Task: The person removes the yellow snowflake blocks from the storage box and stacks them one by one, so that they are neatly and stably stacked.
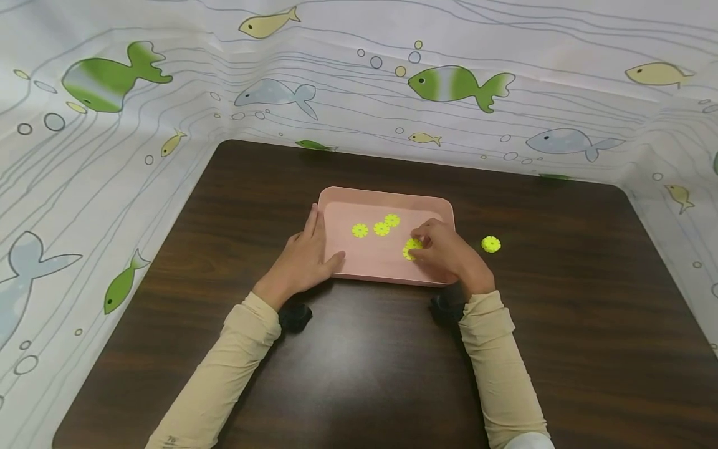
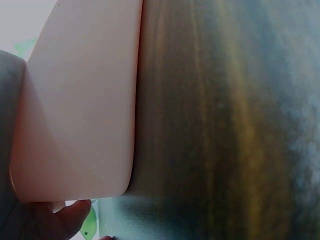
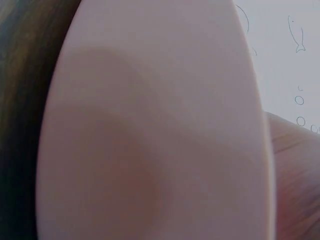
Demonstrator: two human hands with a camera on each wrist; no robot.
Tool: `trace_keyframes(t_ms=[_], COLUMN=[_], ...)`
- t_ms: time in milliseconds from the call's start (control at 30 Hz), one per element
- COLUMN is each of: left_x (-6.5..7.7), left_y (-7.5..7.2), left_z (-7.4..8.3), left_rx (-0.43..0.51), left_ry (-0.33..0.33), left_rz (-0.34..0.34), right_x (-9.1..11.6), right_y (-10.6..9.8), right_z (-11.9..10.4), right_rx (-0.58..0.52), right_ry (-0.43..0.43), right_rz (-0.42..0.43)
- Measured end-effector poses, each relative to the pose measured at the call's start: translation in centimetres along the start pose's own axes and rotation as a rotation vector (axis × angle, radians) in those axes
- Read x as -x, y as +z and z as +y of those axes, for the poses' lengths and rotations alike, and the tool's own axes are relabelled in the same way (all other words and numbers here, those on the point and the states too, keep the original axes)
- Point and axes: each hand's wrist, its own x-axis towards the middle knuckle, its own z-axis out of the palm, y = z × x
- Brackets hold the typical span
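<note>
A shallow pink tray (image 1: 370, 268) sits on the table with flat yellow notched discs inside. One disc (image 1: 360, 231) lies apart at the left, beside two overlapping discs (image 1: 386, 224). My left hand (image 1: 303, 259) holds the tray's near left corner, fingers along the outer wall and thumb over the rim. At the tray's right side, my right hand (image 1: 445, 249) reaches over the rim and pinches a yellow notched disc (image 1: 412, 249) between thumb and fingers. In the right wrist view, the pink wall (image 3: 175, 90) hides the fingertips.
To the right of the tray, a small pile of yellow notched discs (image 1: 490, 244) lies on the dark wood table (image 1: 561, 299). A white sheet printed with fish (image 1: 359, 112) stands along the table's back and sides.
</note>
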Motion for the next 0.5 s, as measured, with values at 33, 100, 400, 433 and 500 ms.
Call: trace_keyframes(t_ms=[33,100,400,433,500], left_x=[0.01,0.03,0.03,0.02,0.00], left_y=[-0.01,-0.04,-0.03,-0.01,0.01], left_z=[0.02,0.08,0.12,0.10,0.07], left_rx=[0.001,0.004,0.012,0.013,0.013], left_ry=[-0.003,-0.006,-0.010,-0.011,-0.012], left_rz=[-0.001,-0.002,-0.001,-0.001,-0.002], right_x=[0.03,0.08,0.02,-0.03,-0.11], right_y=[-0.04,-0.11,-0.09,-0.07,-0.02], right_z=[-0.01,-0.05,-0.05,-0.06,-0.08], right_rx=[-0.005,-0.011,-0.003,0.000,-0.001], right_ry=[0.010,0.029,0.036,0.034,0.035], right_rz=[-0.002,-0.005,-0.016,-0.020,-0.029])
